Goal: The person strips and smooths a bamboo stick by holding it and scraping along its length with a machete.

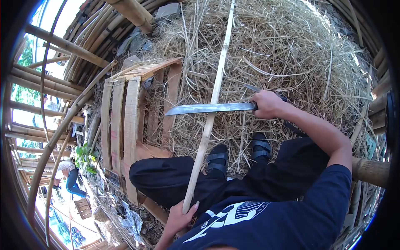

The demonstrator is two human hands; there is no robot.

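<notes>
My right hand (268,104) is closed round the dark handle of a machete (208,108). Its long blade points left and lies across a pale bamboo strip (218,79), apparently touching it. The strip runs from my lap up over the straw, away from me. My left hand (180,216) grips the strip's near end beside my thigh, thumb along the wood. Another pointed, blade-like piece (252,88) shows behind my right hand; what it belongs to is hidden.
Dry straw and shavings (283,54) cover the ground ahead. A wooden crate (131,121) stands by my left knee. Bamboo poles (62,46) form a fence at left, with a person (68,175) beyond. A thick bamboo pole (371,171) lies at my right.
</notes>
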